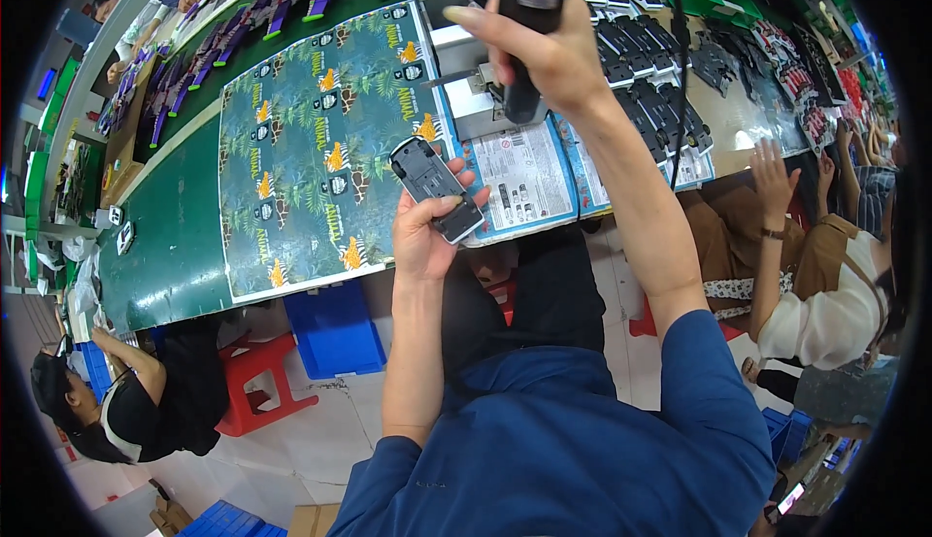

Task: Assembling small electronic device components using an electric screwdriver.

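My left hand (427,236) is closed around a toy car (432,183), its black underside turned up, just beyond the front edge of the table. Fingers and thumb grip it from both sides. My right hand (553,51) is wrapped around a black electric screwdriver (532,3), held over a white metal box (471,100) at the back. The thumb sticks out to the left, and the tool's tip cannot be made out. Right of the box lie several toy car undersides (631,47) in rows, black side up.
Printed animal sheets (325,139) cover much of the green table (160,236). A black cable (682,61) hangs down on the right. Purple-and-green toy parts (277,17) line the far side. Co-workers sit left and right; a red stool (257,386) and blue bin (335,328) stand below.
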A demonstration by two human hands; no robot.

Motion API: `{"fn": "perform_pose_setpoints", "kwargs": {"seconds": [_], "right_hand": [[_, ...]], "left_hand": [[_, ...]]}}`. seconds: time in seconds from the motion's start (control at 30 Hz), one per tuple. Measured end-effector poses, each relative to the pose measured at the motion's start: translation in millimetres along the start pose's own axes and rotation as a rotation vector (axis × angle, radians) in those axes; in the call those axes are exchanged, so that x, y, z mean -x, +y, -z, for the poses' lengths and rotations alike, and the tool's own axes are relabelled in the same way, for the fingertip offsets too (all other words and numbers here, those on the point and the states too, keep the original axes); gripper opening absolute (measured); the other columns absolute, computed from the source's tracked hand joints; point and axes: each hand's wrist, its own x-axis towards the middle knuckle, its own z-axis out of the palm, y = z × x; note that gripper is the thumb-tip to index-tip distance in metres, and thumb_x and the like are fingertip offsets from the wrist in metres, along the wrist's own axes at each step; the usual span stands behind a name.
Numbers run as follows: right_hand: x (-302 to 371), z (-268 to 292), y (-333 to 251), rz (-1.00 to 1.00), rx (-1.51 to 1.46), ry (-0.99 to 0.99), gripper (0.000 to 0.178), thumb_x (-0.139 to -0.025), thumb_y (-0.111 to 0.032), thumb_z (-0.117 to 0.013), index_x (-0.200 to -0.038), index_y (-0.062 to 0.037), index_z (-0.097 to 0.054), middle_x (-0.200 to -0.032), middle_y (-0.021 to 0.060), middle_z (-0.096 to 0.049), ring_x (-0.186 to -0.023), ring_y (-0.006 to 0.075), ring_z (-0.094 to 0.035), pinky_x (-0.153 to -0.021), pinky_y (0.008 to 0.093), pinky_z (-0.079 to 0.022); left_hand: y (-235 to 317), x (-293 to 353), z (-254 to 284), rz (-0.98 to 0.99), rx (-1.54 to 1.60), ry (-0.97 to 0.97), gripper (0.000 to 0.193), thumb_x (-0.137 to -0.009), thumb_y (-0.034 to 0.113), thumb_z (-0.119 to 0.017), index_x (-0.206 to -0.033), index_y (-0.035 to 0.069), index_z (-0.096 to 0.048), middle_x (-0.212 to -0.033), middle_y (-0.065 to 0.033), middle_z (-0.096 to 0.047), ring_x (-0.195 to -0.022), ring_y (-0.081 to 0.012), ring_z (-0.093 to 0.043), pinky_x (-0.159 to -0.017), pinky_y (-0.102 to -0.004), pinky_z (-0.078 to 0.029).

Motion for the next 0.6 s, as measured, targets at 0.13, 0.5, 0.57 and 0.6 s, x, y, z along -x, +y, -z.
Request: {"fn": "perform_pose_setpoints", "kwargs": {"seconds": [0.13,0.5,0.57,0.6], "right_hand": [[-0.8,25.6,-8.2,0.112,-0.298,0.053,0.017,-0.094,-0.02,-0.063,-0.088,-0.0035,-0.061,-0.065,0.0037,-0.054,-0.052,0.0132,-0.054,-0.053,0.0303,-0.047],[-84.1,27.4,22.5,-0.012,-0.739,0.764,0.026,-0.087,-0.023,-0.076,-0.076,-0.0105,-0.056,-0.058,0.0025,-0.053,-0.046,0.018,-0.053,-0.047,0.0346,-0.048],[-76.5,45.4,24.6,0.039,-0.785,0.74,0.026,-0.091,-0.027,-0.073,-0.078,-0.0107,-0.057,-0.058,0.0024,-0.053,-0.048,0.0177,-0.054,-0.051,0.034,-0.048],[-72.1,44.7,17.3,0.083,-0.768,0.725,0.025,-0.092,-0.028,-0.071,-0.081,-0.0108,-0.056,-0.058,0.0021,-0.052,-0.051,0.0175,-0.053,-0.054,0.0335,-0.048]], "left_hand": [[1.3,2.6,-5.5,-0.015,-0.069,-0.003,0.069,-0.076,-0.012,-0.051,-0.143,0.004,-0.043,-0.125,-0.0196,-0.061,-0.116,-0.0316,-0.062,-0.102,-0.0588,-0.051],[-0.9,5.0,1.6,-0.007,-0.016,-0.026,0.065,-0.08,-0.013,-0.052,-0.142,0.007,-0.044,-0.125,-0.0204,-0.061,-0.115,-0.033,-0.062,-0.1,-0.0596,-0.053],[-1.9,4.6,-0.8,-0.006,-0.015,-0.015,0.058,-0.086,-0.008,-0.054,-0.141,0.007,-0.044,-0.125,-0.0205,-0.06,-0.115,-0.0332,-0.062,-0.098,-0.0594,-0.053],[-0.9,5.9,-1.1,-0.007,-0.012,0.014,0.056,-0.088,-0.007,-0.054,-0.14,0.007,-0.043,-0.126,-0.0207,-0.06,-0.115,-0.0334,-0.062,-0.098,-0.0595,-0.054]]}}
